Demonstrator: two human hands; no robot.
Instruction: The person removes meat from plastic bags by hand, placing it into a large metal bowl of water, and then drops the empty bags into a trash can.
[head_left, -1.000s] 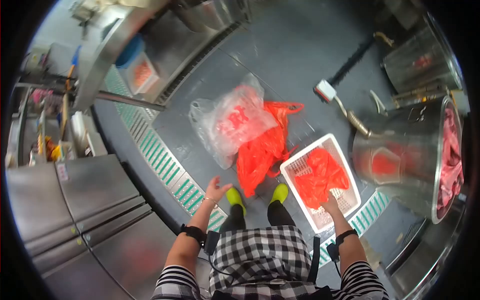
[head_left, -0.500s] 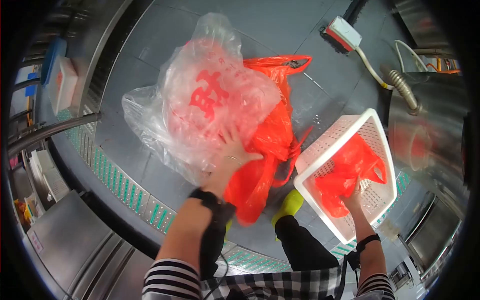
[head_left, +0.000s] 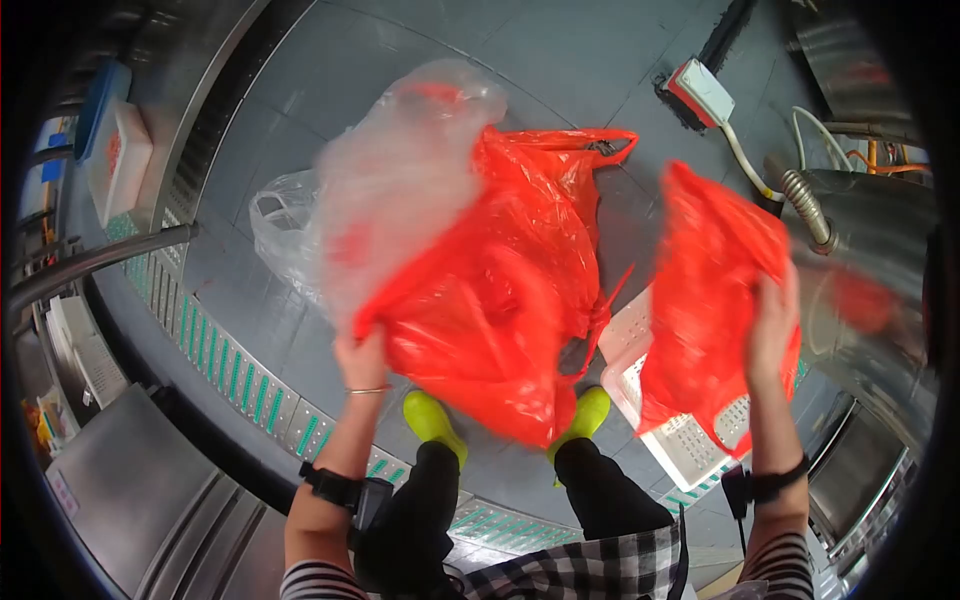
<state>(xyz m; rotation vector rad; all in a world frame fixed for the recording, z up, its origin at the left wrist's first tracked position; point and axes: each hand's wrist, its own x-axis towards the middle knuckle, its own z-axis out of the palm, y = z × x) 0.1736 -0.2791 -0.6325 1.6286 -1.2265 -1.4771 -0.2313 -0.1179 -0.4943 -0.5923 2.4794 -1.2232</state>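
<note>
My left hand (head_left: 362,358) is closed on the left edge of a large red plastic bag (head_left: 470,340), which lies partly lifted above the grey floor. Behind that bag is a clear plastic bag (head_left: 400,170) with red print, blurred by motion. On the right, my right hand (head_left: 772,325) grips a smaller red bag (head_left: 705,290). This bag hangs above a white perforated basket (head_left: 685,450) and hides much of it.
A white-and-red box (head_left: 703,92) with a cable is at the upper right, beside a steel vessel (head_left: 870,270) with a ribbed hose. Yellow-green shoes (head_left: 433,425) stand below the bags. Steel cabinets (head_left: 140,480) are at the lower left, above which a metal bar (head_left: 100,258) juts inward.
My left hand has moved from the clear bag down and left, and now holds the large red bag's edge. My right hand has raised the smaller red bag out of the basket.
</note>
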